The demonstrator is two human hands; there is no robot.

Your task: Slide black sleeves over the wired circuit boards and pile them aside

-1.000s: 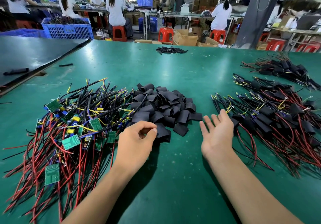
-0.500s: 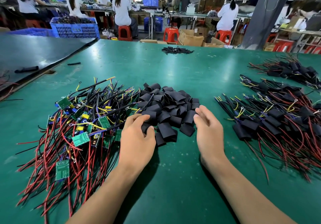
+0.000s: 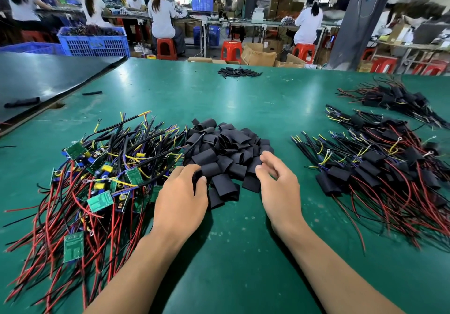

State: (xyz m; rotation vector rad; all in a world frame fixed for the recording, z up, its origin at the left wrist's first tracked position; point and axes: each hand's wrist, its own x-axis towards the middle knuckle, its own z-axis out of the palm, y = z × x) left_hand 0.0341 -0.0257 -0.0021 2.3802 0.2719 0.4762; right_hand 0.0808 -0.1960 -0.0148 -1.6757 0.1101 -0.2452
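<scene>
Matt black sleeves (image 3: 226, 157), glossy green tabletop (image 3: 243, 104), shiny plastic-coated red wires (image 3: 60, 235).

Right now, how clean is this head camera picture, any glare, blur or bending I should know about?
Head view: sharp in the middle, so the pile of black sleeves and both hands, left hand and right hand, read clearly; soft pale glare on the green table beyond the pile; wide-angle bending curves the table's far edge; the sleeved boards smear toward the right edge; background workers look soft.
</scene>
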